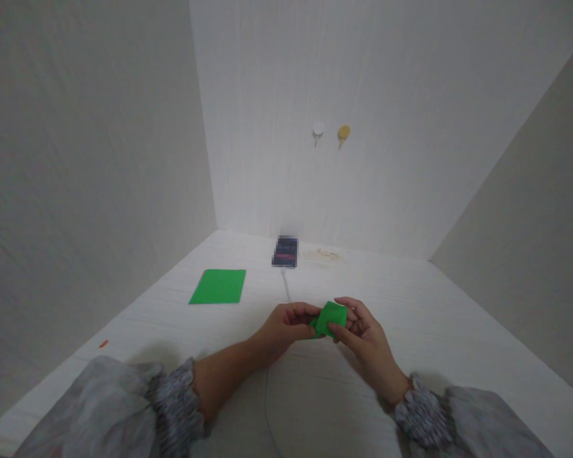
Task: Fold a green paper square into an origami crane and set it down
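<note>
Between my two hands is a small folded piece of green paper [333, 316], held just above the white surface. My left hand [286, 327] pinches its left end with thumb and fingers; a ring shows on one finger. On the right side, my right hand [367, 337] grips the paper, its thumb pressed on the front face and the fingers behind. The fingers hide part of the folds. Off to the left lies a flat green paper sheet [219, 286], apart from both hands.
A dark, blurred-out device [285, 252] rests near the back wall, with a pale cable [286, 286] running from it toward me beneath my left arm. A small red piece [104, 343] lies at the left. White [318, 129] and yellow [344, 132] hooks are on the back wall [267, 127].
</note>
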Demonstrator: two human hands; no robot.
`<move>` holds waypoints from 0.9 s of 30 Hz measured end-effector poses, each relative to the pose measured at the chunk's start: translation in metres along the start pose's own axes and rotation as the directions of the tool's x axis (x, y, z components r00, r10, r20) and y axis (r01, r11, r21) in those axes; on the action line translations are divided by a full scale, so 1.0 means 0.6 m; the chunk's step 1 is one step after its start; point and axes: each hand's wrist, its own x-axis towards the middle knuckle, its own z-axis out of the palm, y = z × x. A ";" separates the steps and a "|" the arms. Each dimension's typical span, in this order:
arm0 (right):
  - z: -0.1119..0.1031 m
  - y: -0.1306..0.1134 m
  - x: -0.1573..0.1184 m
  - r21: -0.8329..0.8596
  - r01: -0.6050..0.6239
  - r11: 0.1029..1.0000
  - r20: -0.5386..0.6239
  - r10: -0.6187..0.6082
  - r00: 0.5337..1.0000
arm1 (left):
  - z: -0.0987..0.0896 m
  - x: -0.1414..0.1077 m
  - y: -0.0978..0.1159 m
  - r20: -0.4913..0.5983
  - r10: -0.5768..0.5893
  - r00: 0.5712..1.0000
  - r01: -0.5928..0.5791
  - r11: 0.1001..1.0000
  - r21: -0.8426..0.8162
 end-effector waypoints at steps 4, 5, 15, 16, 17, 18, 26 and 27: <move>0.002 0.000 -0.004 -0.053 -0.041 0.998 0.013 0.042 0.999 | 0.000 -0.002 0.001 0.034 -0.028 0.999 0.028 0.999 0.018; 0.002 0.000 -0.004 -0.068 -0.050 0.996 0.023 0.052 0.998 | 0.000 -0.001 0.000 0.031 -0.031 0.999 0.030 0.999 0.030; 0.001 0.007 -0.009 -0.323 0.082 0.943 0.019 -0.080 0.997 | -0.001 0.007 -0.009 -0.054 -0.039 0.998 0.045 0.991 0.129; 0.000 0.008 -0.010 -0.353 0.095 0.931 0.017 -0.095 0.995 | -0.001 0.007 -0.008 -0.059 -0.035 0.998 0.043 0.990 0.132; 0.000 0.008 -0.010 -0.385 0.111 0.916 0.021 -0.112 0.994 | 0.000 0.007 -0.008 -0.064 -0.035 0.997 0.043 0.990 0.133; 0.000 0.008 -0.011 -0.419 0.133 0.898 0.028 -0.134 0.991 | 0.000 0.007 -0.009 -0.066 -0.038 0.997 0.046 0.990 0.132; -0.004 0.014 -0.011 -0.529 0.206 0.823 0.092 -0.186 0.978 | 0.002 0.009 -0.008 -0.076 -0.067 0.995 0.076 0.988 0.132; -0.004 0.016 -0.011 -0.510 0.204 0.836 0.087 -0.186 0.979 | 0.002 0.009 -0.007 -0.086 -0.063 0.994 0.074 0.989 0.132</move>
